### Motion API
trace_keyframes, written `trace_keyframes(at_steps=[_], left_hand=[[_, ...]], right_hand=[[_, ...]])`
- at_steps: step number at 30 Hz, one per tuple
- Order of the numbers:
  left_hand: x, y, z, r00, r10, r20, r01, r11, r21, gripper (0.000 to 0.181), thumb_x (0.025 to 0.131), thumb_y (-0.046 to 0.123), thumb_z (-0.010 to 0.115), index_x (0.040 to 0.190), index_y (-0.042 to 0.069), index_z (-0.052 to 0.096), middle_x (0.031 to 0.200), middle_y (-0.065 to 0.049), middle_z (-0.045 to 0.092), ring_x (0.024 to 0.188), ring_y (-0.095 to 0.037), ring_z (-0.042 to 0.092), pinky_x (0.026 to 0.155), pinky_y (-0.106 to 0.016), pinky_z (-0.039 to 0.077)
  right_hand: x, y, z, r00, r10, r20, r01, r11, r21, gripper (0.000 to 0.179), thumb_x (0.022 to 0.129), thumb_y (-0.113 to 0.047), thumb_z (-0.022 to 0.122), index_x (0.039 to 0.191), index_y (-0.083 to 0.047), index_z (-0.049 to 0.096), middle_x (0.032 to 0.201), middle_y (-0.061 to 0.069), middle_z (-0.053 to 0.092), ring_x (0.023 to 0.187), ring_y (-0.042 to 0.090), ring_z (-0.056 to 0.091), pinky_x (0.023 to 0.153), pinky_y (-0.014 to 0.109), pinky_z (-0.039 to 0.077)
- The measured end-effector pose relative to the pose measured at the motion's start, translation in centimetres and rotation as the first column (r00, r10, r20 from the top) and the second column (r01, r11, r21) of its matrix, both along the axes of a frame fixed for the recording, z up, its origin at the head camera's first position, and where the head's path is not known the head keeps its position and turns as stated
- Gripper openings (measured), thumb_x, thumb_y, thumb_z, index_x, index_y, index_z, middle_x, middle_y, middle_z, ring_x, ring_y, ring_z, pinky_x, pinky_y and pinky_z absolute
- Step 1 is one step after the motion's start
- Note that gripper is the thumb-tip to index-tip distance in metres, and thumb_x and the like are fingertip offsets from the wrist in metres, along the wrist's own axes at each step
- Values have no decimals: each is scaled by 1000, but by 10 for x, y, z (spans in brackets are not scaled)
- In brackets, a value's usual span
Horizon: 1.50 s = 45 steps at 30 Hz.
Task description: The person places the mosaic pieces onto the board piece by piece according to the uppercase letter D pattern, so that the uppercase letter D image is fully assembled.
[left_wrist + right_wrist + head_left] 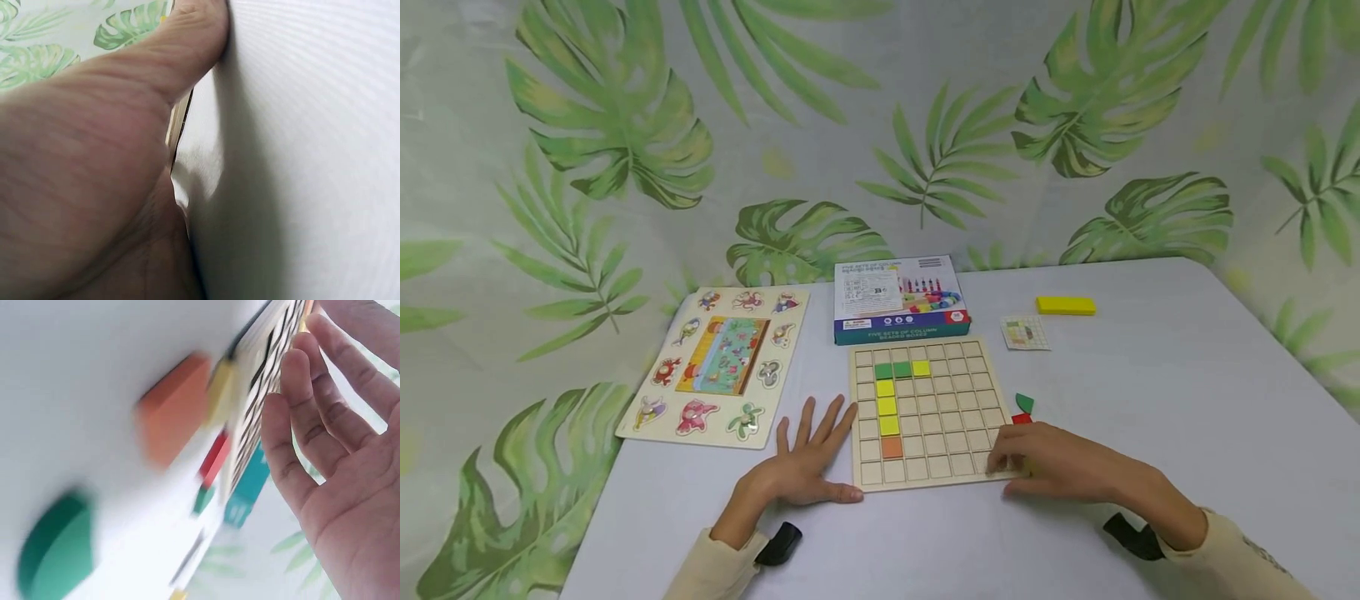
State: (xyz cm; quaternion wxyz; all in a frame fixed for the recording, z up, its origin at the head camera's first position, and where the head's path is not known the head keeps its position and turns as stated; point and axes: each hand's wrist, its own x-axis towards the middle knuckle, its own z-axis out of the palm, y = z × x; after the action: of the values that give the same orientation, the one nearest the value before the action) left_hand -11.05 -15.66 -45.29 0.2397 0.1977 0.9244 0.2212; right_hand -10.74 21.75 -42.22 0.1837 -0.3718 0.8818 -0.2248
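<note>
A wooden grid board [951, 417] lies flat in the middle of the table. Green tiles [892, 370] and a yellow tile [921, 368] form a row near its top; yellow tiles [887, 407] run down a column to an orange tile [891, 447]. My left hand [805, 471] rests with spread fingers at the board's left edge, thumb by its lower corner. Over the lower right corner, my right hand [1060, 462] has loosely bent fingers and nothing between them in the right wrist view. Beside the board lie an orange block [175, 409], a yellow piece [220, 394], and a red piece [1022, 418].
Green pieces, one a quarter-round [59, 547], lie right of the board. A pattern card [1025, 332] and a yellow bar [1066, 306] are farther back. Behind the board stands a boxed bead toy [898, 300]; a sea-animal peg puzzle [711, 367] lies at left.
</note>
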Motion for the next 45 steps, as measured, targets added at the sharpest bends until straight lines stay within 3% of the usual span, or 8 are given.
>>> trace_keyframes(at_steps=[7, 15, 21, 31, 39, 45], left_hand=[[1, 0, -1, 1000, 5, 7, -5, 1000, 6, 118, 79, 57, 78, 163, 21, 5, 170, -4, -11, 150, -42, -25, 112, -72, -16], [1, 1, 1, 1000, 10, 7, -10, 1000, -4, 117, 79, 57, 78, 163, 21, 5, 170, -3, -12, 150, -40, -27, 112, -71, -17], [1, 1, 3, 1000, 8, 7, -8, 1000, 12, 117, 79, 57, 78, 163, 20, 5, 170, -5, -12, 150, -42, -26, 111, -72, -16], [2, 0, 4, 1000, 5, 16, -5, 1000, 24, 118, 79, 58, 77, 163, 20, 3, 170, -5, -13, 150, -42, -26, 111, -73, -17], [1, -4, -4, 1000, -16, 3, 15, 998, 68, 120, 78, 66, 73, 163, 21, 2, 170, -6, -14, 149, -43, -28, 109, -72, -21], [0, -5, -10, 1000, -14, -12, 14, 998, 66, 121, 76, 69, 72, 163, 24, 1, 169, -1, -15, 149, -39, -30, 109, -69, -24]], right_hand=[[2, 38, -5, 999, -42, 6, 42, 996, -81, 18, 87, -20, 78, 101, -28, 70, 98, -15, 62, 82, 1, 55, 73, 22, 49], [2, 59, -8, 997, -74, 20, 75, 993, -87, 14, 90, -22, 76, 101, -28, 70, 100, -15, 62, 84, 0, 54, 72, 22, 49], [1, 67, -8, 998, -58, -9, 57, 994, -92, 15, 90, -23, 75, 103, -28, 70, 102, -16, 63, 86, 0, 56, 74, 23, 51], [-1, 71, -9, 995, -97, 4, 97, 995, -34, 17, 87, -25, 78, 100, -30, 68, 100, -17, 62, 85, 1, 53, 72, 23, 48], [-1, 66, -8, 988, -148, 49, 146, 989, 33, 17, 88, -27, 77, 94, -29, 62, 90, -19, 59, 83, 0, 53, 74, 23, 48], [-4, 62, -3, 990, -140, 17, 139, 989, 48, 19, 91, -37, 72, 88, -28, 56, 78, -21, 55, 75, -3, 49, 66, 19, 42]])
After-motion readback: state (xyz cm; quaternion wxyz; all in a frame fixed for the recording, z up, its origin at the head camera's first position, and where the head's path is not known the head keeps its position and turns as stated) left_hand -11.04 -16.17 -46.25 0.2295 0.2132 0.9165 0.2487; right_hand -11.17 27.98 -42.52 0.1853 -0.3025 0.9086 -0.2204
